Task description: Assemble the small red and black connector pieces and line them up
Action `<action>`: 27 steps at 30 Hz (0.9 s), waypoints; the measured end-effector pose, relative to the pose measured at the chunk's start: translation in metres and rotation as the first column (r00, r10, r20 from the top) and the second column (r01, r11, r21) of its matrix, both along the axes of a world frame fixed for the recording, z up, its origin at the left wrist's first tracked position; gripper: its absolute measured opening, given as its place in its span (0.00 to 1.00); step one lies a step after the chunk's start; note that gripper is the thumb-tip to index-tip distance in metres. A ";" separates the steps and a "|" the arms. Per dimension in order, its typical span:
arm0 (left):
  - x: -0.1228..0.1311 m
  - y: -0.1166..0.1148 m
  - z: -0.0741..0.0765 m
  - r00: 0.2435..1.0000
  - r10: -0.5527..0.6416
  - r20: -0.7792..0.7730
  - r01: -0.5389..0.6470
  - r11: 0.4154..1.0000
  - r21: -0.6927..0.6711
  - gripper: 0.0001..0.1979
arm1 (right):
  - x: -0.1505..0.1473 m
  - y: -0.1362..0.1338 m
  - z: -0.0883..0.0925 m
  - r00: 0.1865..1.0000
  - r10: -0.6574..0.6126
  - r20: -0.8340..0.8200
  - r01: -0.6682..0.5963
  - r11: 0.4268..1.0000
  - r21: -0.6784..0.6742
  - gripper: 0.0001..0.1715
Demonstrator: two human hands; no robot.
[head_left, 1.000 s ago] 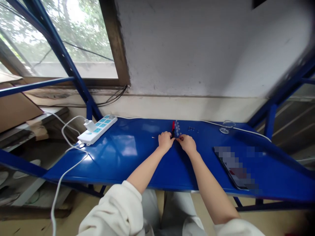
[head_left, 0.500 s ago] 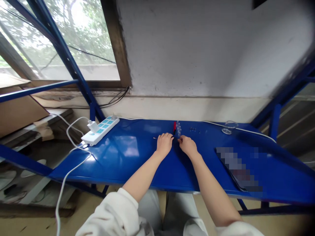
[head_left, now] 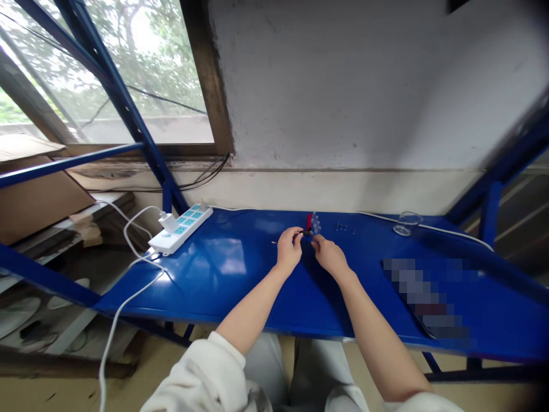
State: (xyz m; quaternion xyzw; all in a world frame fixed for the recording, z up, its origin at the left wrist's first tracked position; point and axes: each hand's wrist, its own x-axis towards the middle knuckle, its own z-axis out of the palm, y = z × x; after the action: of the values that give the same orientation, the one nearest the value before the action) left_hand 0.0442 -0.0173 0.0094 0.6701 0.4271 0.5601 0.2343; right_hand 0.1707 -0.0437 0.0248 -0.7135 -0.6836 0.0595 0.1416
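My left hand [head_left: 290, 250] is closed, with thumb and fingertips pinching a small dark piece [head_left: 306, 233] whose kind I cannot make out. Close to its right, my right hand [head_left: 330, 255] is curled with thumb and index finger together. What sits between those fingertips is too small to tell, though something clear shows beside them. Just beyond both hands stand a slim red object [head_left: 309, 221] and a row of clear, knobbly plastic pieces [head_left: 315, 221]. A thin pale-tipped stick [head_left: 274, 242] pokes out to the left of my left hand; the rest is hidden.
Several tiny dark parts [head_left: 342, 227] lie right of the clear pieces on the blue table [head_left: 240, 292]. Farther right are a clear round container [head_left: 402, 230] and a flat, blurred-out dark item [head_left: 412, 297]. A white power strip [head_left: 182, 229] with cables occupies the left end.
My left hand has turned from lying palm-down to a raised pinch, with the dark piece now showing between the hands. My right hand stays pinched near the same place. The view shifts slightly.
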 end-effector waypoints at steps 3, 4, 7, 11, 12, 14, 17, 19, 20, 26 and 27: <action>-0.001 0.001 0.001 0.998 0.006 0.055 -0.003 0.999 -0.042 0.09 | 0.001 0.000 0.000 1.000 -0.019 0.005 0.019 1.000 -0.008 0.14; -0.001 0.001 0.001 0.998 -0.002 0.064 0.006 0.999 -0.051 0.08 | 0.001 0.000 0.000 1.000 -0.014 0.004 0.014 1.000 -0.008 0.14; -0.002 0.002 0.002 0.996 -0.025 0.081 0.030 0.998 -0.056 0.08 | 0.001 0.001 -0.001 1.000 0.017 -0.010 -0.017 1.000 0.001 0.15; -0.002 0.001 0.003 0.989 -0.039 0.143 0.050 0.996 -0.077 0.09 | 0.001 0.001 -0.002 0.997 0.071 -0.036 -0.070 0.997 0.023 0.14; -0.002 0.001 0.003 0.986 -0.041 0.162 0.057 0.994 -0.090 0.09 | 0.001 0.001 -0.002 0.996 0.079 -0.038 -0.078 0.997 0.026 0.14; -0.002 0.001 0.003 0.979 -0.044 0.197 0.068 0.991 -0.117 0.08 | 0.001 0.002 -0.003 0.996 0.079 -0.036 -0.078 0.997 0.024 0.14; 0.000 0.001 0.002 0.972 -0.046 0.232 0.081 0.986 -0.143 0.08 | 0.001 0.003 -0.003 0.997 0.075 -0.035 -0.075 0.997 0.012 0.14; 0.001 0.001 0.002 0.968 -0.052 0.247 0.089 0.986 -0.144 0.09 | 0.001 0.003 -0.004 0.996 0.082 -0.044 -0.081 0.997 0.012 0.13; 0.001 0.001 0.002 0.966 -0.054 0.254 0.093 0.986 -0.142 0.09 | 0.001 0.003 -0.004 0.995 0.083 -0.046 -0.083 0.996 0.013 0.13; 0.001 0.002 0.000 0.953 -0.081 0.293 0.130 0.980 -0.153 0.11 | 0.000 0.002 -0.005 0.996 0.083 -0.021 -0.083 0.996 0.018 0.13; 0.001 0.002 0.000 0.951 -0.088 0.296 0.140 0.977 -0.159 0.11 | 0.000 0.002 -0.005 0.996 0.089 -0.018 -0.089 0.996 0.019 0.13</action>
State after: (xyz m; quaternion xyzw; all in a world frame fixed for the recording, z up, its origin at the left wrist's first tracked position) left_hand 0.0452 -0.0148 0.0094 0.5816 0.3975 0.5962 0.3850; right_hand 0.1710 -0.0413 0.0200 -0.6805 -0.7138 0.0663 0.1519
